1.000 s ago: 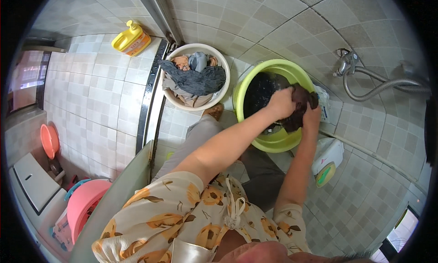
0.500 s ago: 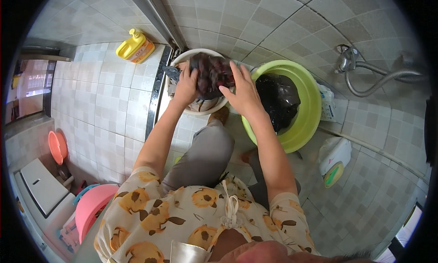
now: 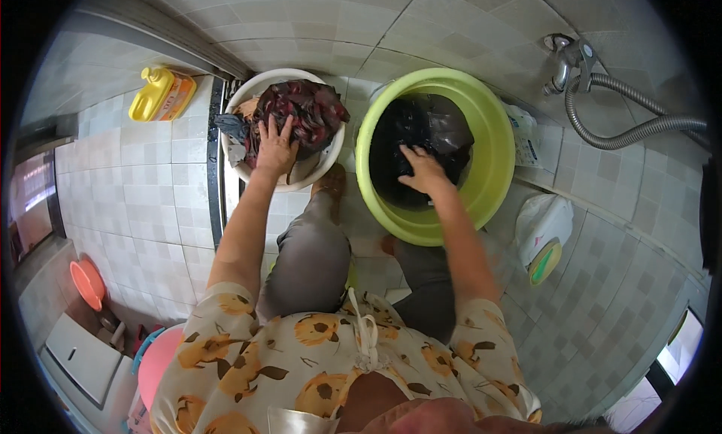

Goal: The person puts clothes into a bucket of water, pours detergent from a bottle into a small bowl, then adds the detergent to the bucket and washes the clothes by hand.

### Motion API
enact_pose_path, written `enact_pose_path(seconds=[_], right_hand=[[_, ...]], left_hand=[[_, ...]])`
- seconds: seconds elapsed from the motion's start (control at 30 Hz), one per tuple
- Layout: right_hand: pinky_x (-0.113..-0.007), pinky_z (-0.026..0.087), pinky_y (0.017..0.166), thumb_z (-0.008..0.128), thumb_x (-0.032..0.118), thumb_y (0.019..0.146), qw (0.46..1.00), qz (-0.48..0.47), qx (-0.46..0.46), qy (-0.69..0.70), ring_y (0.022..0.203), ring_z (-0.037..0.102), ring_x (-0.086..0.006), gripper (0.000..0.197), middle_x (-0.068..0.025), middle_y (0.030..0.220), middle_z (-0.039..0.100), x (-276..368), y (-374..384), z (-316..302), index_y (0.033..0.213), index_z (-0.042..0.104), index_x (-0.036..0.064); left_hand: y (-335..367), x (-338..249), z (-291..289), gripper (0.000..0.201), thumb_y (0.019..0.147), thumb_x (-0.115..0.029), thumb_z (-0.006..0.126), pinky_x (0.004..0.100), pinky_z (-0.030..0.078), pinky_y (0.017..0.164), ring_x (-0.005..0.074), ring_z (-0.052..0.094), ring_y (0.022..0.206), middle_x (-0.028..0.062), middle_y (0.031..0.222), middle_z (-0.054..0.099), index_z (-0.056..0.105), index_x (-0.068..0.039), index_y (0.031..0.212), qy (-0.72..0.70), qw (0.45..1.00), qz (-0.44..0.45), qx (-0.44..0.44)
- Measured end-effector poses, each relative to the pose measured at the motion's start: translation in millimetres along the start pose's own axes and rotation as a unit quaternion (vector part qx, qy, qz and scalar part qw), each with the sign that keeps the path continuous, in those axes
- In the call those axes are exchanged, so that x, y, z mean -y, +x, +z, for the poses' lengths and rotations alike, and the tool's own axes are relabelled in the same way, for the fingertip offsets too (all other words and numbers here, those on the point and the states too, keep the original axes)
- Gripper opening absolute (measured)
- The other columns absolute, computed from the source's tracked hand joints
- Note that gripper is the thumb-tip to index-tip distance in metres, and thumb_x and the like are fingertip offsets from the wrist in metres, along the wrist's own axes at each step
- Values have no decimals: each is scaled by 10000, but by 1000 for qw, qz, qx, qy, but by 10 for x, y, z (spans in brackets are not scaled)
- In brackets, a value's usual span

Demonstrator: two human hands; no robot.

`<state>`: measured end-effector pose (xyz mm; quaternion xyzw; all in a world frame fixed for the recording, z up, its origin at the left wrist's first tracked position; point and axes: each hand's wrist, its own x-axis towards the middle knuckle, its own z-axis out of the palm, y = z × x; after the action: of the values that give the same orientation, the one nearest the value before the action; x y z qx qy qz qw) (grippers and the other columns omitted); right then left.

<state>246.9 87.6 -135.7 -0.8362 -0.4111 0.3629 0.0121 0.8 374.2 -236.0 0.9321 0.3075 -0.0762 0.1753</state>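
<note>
A white tub on the left holds several garments, with a dark red and black patterned garment heaped on top. My left hand rests on that garment, fingers spread. To the right stands a lime-green basin with dark wet clothing in it. My right hand reaches into this basin, its fingers apart and touching or just over the dark cloth. Neither hand grips anything that I can see.
A yellow jug stands on the tiled floor at the left. On the right wall is a tap with a metal hose. A white plastic bag and a green-faced brush or pad lie right of the basin.
The red and black garment was held up between both hands; now it lies in the white tub. My right hand has moved right, into the green basin. The view has shifted right.
</note>
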Motion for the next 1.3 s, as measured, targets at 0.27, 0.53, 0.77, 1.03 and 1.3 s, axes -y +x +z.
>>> enact_pose_path(seconds=[0.27,0.53,0.77,1.03,1.3], right_hand=[[-425,474,848,671,314,815,982,71,171,30,981,604,-357,408,-232,1080,616,-53,140,193,1027,627,-32],[-407,327,533,577,325,895,969,-45,-147,194,530,338,-269,427,-173,575,377,-12,-1154,-1245,695,448,-30],[-317,360,549,604,224,904,887,-80,-380,248,585,366,-126,291,-91,606,411,458,-2123,-1927,784,523,-28],[-257,437,781,560,227,942,799,-99,-504,313,826,545,-118,337,-56,894,634,699,-2580,-2035,1137,590,-46],[-331,339,1042,484,258,977,615,-37,-322,719,1201,479,-205,382,-76,1279,547,-307,-1550,-829,1283,528,34]], left_hand=[[141,-219,-206,695,856,-362,557,530,177,1121,519,201,1335,303,1458,237,263,-207,1466,-10,998,-50,30],[-50,-575,-876,560,795,-270,668,481,320,1060,474,330,1277,270,1400,350,489,-157,1314,-108,982,-32,-150],[-348,-2158,-2112,847,730,-268,785,398,301,1090,339,371,1307,239,1383,404,343,-46,1418,-435,864,252,36],[-310,-3264,-1532,586,856,-86,640,339,405,998,294,502,1200,125,1325,501,381,-50,1381,-744,625,157,176],[-475,-3541,-1989,326,899,-40,463,343,498,851,190,596,1018,49,1131,610,522,-91,1216,-866,469,-39,168]])
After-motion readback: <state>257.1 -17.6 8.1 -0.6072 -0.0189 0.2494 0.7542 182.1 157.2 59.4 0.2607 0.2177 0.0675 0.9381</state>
